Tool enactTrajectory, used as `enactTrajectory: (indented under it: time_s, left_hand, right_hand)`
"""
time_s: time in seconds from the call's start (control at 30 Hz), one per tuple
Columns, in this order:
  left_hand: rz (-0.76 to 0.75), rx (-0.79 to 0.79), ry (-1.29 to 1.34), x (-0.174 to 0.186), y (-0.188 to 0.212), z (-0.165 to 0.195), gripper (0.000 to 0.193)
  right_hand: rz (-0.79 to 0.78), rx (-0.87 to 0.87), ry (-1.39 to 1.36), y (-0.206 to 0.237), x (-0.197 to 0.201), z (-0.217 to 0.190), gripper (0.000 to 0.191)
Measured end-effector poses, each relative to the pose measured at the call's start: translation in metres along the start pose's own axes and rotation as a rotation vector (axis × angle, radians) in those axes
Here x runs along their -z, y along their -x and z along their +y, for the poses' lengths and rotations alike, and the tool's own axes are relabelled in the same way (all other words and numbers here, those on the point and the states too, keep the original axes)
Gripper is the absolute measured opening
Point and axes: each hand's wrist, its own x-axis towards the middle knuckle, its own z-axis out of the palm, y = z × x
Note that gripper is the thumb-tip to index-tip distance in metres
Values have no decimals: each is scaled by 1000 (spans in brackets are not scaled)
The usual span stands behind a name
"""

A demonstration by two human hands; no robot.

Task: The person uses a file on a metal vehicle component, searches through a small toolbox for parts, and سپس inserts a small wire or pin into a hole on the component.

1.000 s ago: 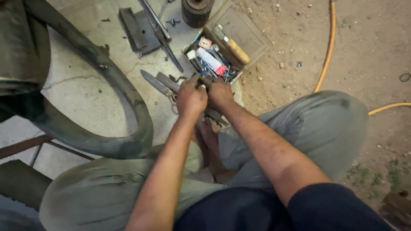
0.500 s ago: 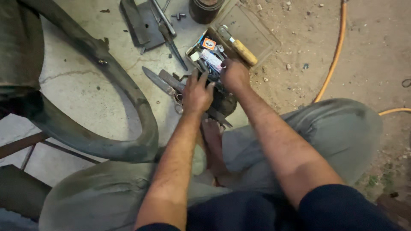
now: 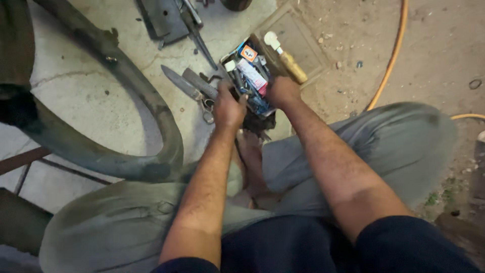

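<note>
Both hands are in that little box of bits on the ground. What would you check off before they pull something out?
1. Left hand at the near rim of the small box: ok.
2. Right hand at the box's right side: ok.
3. Either hand has a grip on an item: cannot tell, fingers hidden.
4. Wooden-handled tool lies beside the box, apart from the hands: ok.
5. Scissors lie close to the left hand, blades pointing away: ok.
6. Rubber tube is clear of both arms: ok.
</note>
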Motion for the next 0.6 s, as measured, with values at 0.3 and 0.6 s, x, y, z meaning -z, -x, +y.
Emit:
enactTrajectory:
  time_s: [0.3,0.6]
  left_hand:
    - [-134,44,96,-3,-11,-18,28]
    - [-172,15,78,0,-14,-17,32]
  right_hand:
    - [258,161,-34,8,-8,-1,32]
    - [-15,13,-8,-4,44,5,41]
